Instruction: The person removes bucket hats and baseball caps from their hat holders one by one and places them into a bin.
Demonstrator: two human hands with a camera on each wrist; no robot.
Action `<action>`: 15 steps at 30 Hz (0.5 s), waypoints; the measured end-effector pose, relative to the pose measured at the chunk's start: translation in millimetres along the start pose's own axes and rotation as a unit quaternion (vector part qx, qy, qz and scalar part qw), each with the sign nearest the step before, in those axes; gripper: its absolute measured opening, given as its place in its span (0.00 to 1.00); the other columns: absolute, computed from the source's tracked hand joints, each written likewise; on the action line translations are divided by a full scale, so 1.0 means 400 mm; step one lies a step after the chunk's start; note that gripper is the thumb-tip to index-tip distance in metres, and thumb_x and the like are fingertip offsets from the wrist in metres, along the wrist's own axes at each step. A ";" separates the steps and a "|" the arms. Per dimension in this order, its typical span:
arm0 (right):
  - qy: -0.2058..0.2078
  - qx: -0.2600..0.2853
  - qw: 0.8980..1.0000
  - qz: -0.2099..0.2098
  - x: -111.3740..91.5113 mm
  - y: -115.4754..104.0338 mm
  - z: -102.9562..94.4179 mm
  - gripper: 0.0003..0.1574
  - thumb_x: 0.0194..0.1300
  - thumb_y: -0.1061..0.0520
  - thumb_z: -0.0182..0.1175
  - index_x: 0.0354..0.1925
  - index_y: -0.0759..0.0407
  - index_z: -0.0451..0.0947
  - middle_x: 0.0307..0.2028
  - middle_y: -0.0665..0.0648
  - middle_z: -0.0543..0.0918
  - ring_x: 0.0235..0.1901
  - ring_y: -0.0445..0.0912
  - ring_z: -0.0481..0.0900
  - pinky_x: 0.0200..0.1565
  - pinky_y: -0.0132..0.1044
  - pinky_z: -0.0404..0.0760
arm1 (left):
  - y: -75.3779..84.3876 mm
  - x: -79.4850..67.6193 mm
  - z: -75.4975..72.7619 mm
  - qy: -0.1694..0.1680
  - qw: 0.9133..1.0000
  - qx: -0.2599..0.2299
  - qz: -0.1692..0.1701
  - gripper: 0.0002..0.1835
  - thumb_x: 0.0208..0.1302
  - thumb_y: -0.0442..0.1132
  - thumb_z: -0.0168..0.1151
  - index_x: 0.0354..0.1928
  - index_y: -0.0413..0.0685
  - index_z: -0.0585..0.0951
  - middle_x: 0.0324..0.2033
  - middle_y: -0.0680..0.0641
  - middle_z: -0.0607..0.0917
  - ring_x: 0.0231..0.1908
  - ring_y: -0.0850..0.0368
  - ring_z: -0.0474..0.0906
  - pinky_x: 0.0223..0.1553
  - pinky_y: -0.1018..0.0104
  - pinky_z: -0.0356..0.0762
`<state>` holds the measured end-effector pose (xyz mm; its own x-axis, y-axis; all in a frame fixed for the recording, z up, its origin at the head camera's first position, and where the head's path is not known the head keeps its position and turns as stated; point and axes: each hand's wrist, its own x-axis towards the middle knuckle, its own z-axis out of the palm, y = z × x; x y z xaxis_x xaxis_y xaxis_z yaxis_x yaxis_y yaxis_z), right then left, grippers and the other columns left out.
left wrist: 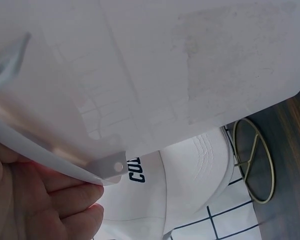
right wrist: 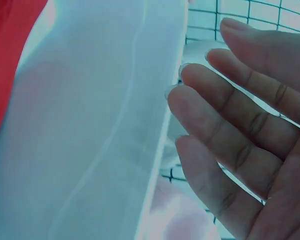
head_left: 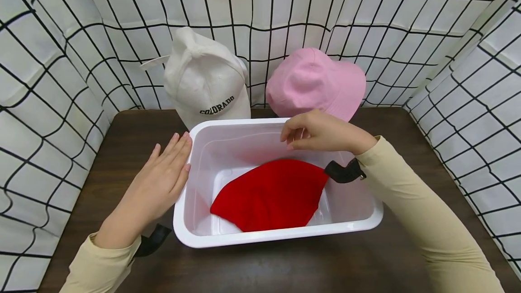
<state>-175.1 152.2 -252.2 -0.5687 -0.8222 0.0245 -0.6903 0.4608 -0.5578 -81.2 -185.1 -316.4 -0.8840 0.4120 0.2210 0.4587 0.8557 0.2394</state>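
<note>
A white plastic bin (head_left: 281,236) holds a red fabric hat (head_left: 270,196), lying flattened on its bottom. My left hand (head_left: 156,184) rests against the bin's left rim with its fingers extended. From below, the left wrist view shows those fingertips touching the rim's underside. Over the far right part of the bin hovers my right hand (head_left: 325,132), fingers loosely bent and holding nothing. Behind the bin stand a white cap (head_left: 203,76) lettered COLORADO and a pink hat (head_left: 311,80); the right hand partly covers the pink hat's lower edge.
Black wire grid panels (head_left: 268,26) backed with white sheet enclose the back and sides of the dark wooden table (head_left: 285,266). In the left wrist view, a brass-coloured ring base (left wrist: 272,175) stands on the table near the white cap.
</note>
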 end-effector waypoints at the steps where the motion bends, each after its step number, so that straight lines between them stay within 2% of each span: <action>1: 0.005 -0.001 1.000 0.003 -0.003 0.001 -0.007 0.06 0.59 0.63 0.64 0.38 0.57 0.81 0.32 0.48 0.82 0.32 0.39 0.78 0.38 0.34 0.79 | -0.001 -0.001 0.000 0.000 1.000 0.001 0.000 0.30 0.70 0.41 0.48 0.69 0.34 0.58 0.69 0.37 0.59 0.70 0.41 0.49 0.67 0.43 0.42; 9: 0.029 -0.011 0.999 0.039 -0.022 0.020 -0.041 0.07 0.59 0.61 0.65 0.39 0.58 0.81 0.33 0.47 0.82 0.33 0.40 0.79 0.39 0.36 0.79 | -0.004 -0.004 -0.002 0.001 1.000 0.002 0.005 0.31 0.69 0.41 0.49 0.69 0.35 0.58 0.69 0.37 0.59 0.70 0.42 0.49 0.67 0.42 0.44; 15: 0.054 -0.031 0.997 0.048 -0.043 0.034 -0.061 0.07 0.61 0.61 0.64 0.39 0.58 0.81 0.34 0.49 0.83 0.34 0.41 0.79 0.39 0.38 0.79 | -0.004 -0.003 0.001 0.001 1.000 0.001 0.005 0.31 0.69 0.41 0.49 0.70 0.35 0.57 0.69 0.37 0.59 0.70 0.42 0.49 0.67 0.43 0.43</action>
<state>-185.8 180.6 -240.1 -0.6755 -0.7346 0.0643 -0.6553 0.5580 -0.5091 -81.0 -187.0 -317.3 -0.8788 0.4206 0.2256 0.4681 0.8516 0.2360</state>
